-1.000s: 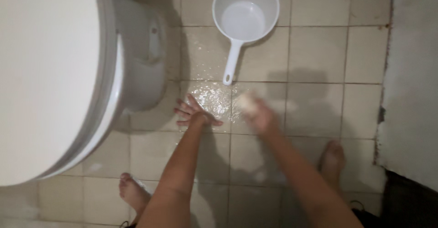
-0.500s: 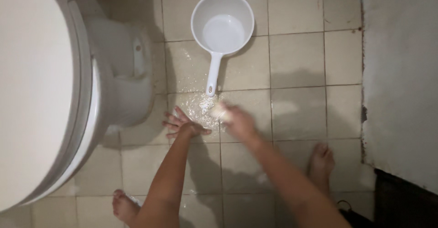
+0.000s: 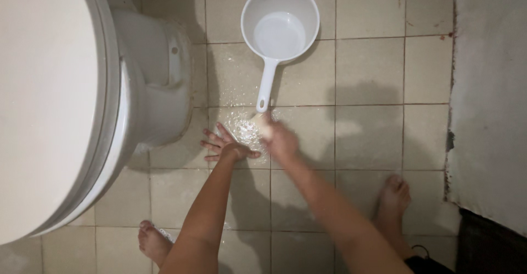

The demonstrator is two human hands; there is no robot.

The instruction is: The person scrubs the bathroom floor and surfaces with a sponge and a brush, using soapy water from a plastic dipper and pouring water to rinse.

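While the white toilet (image 3: 71, 104) fills the left side of the view, its lid down and its pedestal standing on the beige tiled floor (image 3: 373, 71), the person's left hand (image 3: 222, 145) lies flat just to the right of that pedestal — palm down, fingers spread wide and pressed on a wet tile, holding nothing. Just beside it, to the right, a patch of white foam and water drops (image 3: 244, 127) glistens on the same tile. The right hand (image 3: 279, 139) comes next, blurred, curled around a small pale object (image 3: 262, 121) at the edge of the foam; I cannot tell what the object is, nor how tightly the fingers grip it. The two hands are near each other but not touching. Above them stands a white plastic dipper (image 3: 280, 24) with a little water in its bowl, its long handle pointing down toward the right hand and ending just beside the pale object. Lower down, a bare left foot (image 3: 153, 242) and a bare right foot (image 3: 394, 197) stand well apart on the tiles — and along the far right runs a rough grey wall (image 3: 488, 87).
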